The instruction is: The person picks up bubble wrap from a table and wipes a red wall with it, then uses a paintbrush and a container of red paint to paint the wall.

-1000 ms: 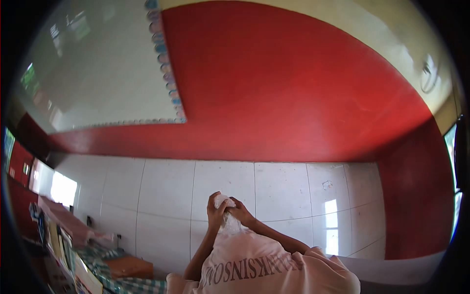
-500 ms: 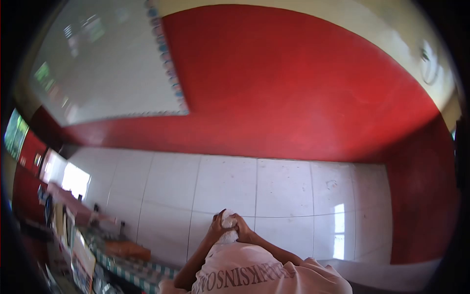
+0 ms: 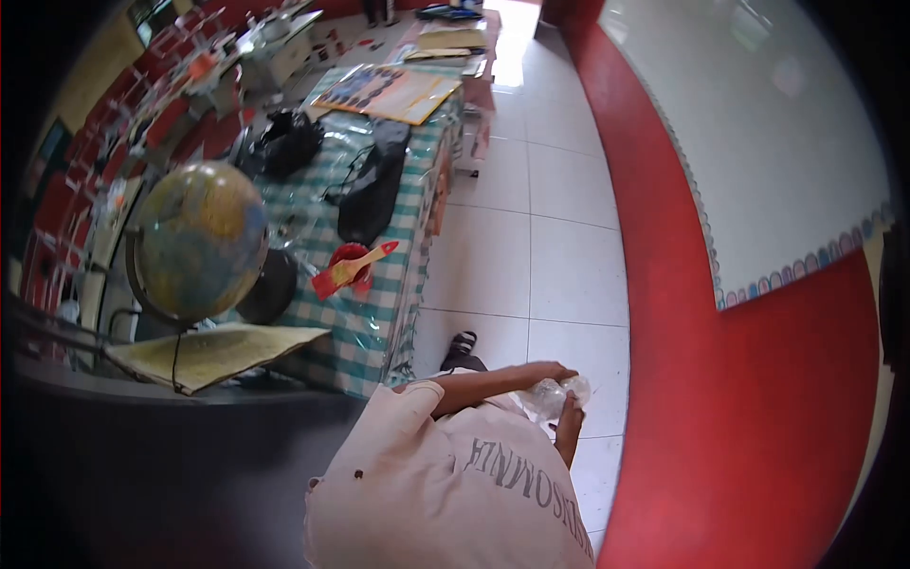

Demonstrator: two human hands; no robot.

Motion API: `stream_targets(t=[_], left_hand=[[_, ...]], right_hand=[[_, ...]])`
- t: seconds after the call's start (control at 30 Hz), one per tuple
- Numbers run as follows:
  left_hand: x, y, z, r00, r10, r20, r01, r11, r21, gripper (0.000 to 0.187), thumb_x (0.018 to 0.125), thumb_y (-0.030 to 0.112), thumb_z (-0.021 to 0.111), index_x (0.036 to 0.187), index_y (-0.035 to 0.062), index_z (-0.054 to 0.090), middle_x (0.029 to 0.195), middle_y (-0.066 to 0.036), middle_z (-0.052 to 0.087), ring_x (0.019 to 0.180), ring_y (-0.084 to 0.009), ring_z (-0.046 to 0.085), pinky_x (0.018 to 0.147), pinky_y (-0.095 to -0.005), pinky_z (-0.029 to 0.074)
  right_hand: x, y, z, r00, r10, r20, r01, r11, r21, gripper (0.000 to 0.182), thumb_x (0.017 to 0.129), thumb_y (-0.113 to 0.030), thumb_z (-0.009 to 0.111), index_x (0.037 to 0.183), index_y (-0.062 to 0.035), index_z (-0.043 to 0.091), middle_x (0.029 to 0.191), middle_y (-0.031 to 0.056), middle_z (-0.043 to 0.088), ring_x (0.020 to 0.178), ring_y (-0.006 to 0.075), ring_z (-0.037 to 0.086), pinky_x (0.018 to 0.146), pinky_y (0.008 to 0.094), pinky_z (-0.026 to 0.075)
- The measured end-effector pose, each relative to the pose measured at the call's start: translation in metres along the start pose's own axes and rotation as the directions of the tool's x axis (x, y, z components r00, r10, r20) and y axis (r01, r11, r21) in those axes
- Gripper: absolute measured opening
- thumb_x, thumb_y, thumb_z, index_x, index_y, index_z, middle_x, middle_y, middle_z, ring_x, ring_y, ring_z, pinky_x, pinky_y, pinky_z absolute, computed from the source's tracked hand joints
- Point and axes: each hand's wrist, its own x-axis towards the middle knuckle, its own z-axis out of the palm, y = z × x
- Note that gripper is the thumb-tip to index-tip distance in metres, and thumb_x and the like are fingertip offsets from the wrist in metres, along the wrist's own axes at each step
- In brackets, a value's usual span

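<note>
In front of my shirt, a crumpled clear plastic piece [image 3: 544, 399] is held between both hands. My left hand [image 3: 545, 373] closes on its upper edge, with the forearm reaching across from the shirt. My right hand [image 3: 573, 410] grips its right side from below. Both hands are over the white tiled floor, beside the red wall, and the fingers are partly hidden by the plastic.
Left of me stands a table with a green checked cloth [image 3: 374, 346], bearing a globe [image 3: 203, 242], a red-yellow brush [image 3: 353, 270], a black bag [image 3: 377, 180] and a poster [image 3: 389, 90]. A whiteboard [image 3: 768, 133] hangs on the red wall [image 3: 749, 408].
The view has swung left from the red wall to the table and aisle. Both hands still hold the clear plastic, now lower right of the view's centre.
</note>
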Motion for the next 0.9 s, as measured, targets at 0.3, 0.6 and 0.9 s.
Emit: stream_targets(t=[0.3, 0.6, 0.9], left_hand=[[-0.042, 0.006, -0.060, 0.964, -0.186, -0.192, -0.016, 0.679, -0.734, 0.045, 0.085, 0.045, 0.050, 0.105, 0.0047, 0.054, 0.093, -0.007, 0.060, 0.084, -0.0192, 0.057, 0.076, -0.0324, 0.046], [-0.166, 0.042, -0.179, 0.775, -0.399, -0.490, 0.324, 0.917, -0.233, 0.087, 0.086, 0.061, 0.036, 0.140, -0.0010, 0.007, 0.145, -0.023, 0.003, 0.135, -0.0358, 0.009, 0.109, -0.0348, 0.012], [-0.273, -0.042, -0.132, 0.341, -0.664, -0.665, 0.090, 0.727, -0.680, 0.051, 0.079, 0.042, 0.060, 0.104, -0.0019, 0.058, 0.100, -0.018, 0.061, 0.092, -0.0269, 0.059, 0.081, -0.0320, 0.045]], right_hand=[[0.021, -0.063, 0.073, 0.866, -0.341, 0.367, 0.119, 0.851, 0.511, 0.055, 0.089, -0.029, 0.045, 0.134, -0.0042, 0.027, 0.127, 0.0132, 0.041, 0.115, 0.0277, 0.044, 0.094, 0.0408, 0.039], [0.088, -0.197, 0.175, 0.736, -0.176, 0.654, 0.038, 0.975, 0.219, 0.052, 0.083, -0.020, 0.053, 0.128, -0.0007, 0.035, 0.115, 0.0111, 0.051, 0.103, 0.0220, 0.052, 0.087, 0.0336, 0.045], [0.107, -0.345, 0.362, 0.498, -0.139, 0.856, 0.021, 0.989, 0.149, 0.058, 0.090, -0.043, 0.044, 0.132, -0.0054, 0.031, 0.125, 0.0142, 0.045, 0.107, 0.0276, 0.052, 0.079, 0.0420, 0.049]])
